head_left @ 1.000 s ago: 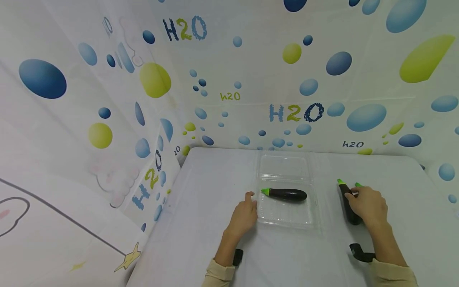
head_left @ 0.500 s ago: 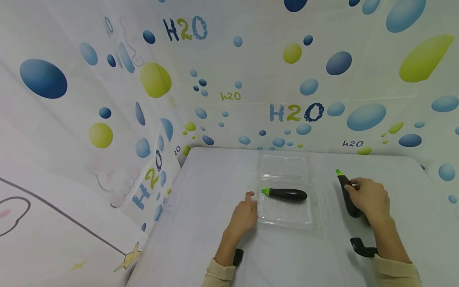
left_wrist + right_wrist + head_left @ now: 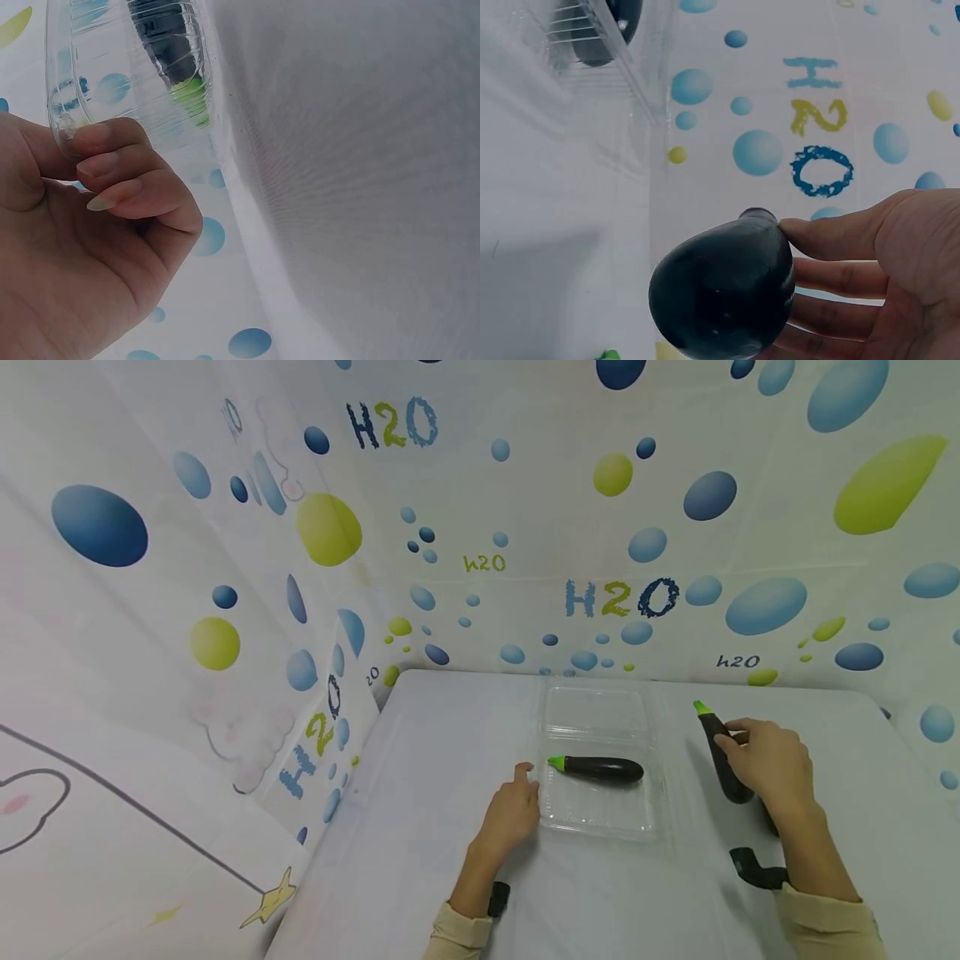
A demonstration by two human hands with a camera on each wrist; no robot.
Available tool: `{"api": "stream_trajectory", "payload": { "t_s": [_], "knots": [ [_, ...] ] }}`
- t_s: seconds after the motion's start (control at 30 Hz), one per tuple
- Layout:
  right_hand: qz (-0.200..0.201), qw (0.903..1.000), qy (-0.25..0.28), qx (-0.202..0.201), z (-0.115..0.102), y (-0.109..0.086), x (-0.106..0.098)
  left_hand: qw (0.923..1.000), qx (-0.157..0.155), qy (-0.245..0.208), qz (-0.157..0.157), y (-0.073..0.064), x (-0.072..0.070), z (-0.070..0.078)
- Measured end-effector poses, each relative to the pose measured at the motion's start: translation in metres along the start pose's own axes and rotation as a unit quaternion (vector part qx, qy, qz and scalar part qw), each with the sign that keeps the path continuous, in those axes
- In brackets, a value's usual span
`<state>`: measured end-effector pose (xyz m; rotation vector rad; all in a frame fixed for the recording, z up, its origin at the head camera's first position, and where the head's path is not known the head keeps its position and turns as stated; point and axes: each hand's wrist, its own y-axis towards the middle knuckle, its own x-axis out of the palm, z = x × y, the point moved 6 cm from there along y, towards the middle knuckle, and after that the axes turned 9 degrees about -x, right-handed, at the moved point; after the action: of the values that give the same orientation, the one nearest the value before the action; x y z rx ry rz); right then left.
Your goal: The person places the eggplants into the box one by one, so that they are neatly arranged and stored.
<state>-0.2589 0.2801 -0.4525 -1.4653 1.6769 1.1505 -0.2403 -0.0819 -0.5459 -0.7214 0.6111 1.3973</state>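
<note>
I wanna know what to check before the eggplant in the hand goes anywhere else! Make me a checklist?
1. Right hand has a grip on the held eggplant: ok, thumb on one side, fingers on the other.
2. Clear box is open: ok, its lid lies back on the far side.
3. Left hand is on the box: ok, it holds the rim.
4. Room in the box: ok, bare floor shows in front of the eggplant inside.
5. Held eggplant is over the box: not ok, it's off to the right.
6. Dark thing by the right wrist is free of the grip: cannot tell, it's mostly hidden.
</note>
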Motion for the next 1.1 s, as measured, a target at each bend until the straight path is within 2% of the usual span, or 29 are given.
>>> {"api": "stream_trajectory", "payload": {
  "t_s": [0.5, 0.9, 1.1],
  "knots": [
    [0.007, 0.9993, 0.011, -0.034, -0.032, 0.008, -0.006, 0.9999, 0.009, -0.004, 0.0, 0.0, 0.0, -0.002],
    [0.006, 0.9983, 0.018, -0.056, -0.049, 0.015, -0.001, 0.9998, 0.015, 0.009, 0.004, 0.0, -0.002, -0.002],
    [0.006, 0.9969, 0.027, -0.073, -0.057, 0.016, 0.001, 0.9999, 0.007, 0.01, 0.001, -0.001, -0.002, -0.003]
  ]
}}
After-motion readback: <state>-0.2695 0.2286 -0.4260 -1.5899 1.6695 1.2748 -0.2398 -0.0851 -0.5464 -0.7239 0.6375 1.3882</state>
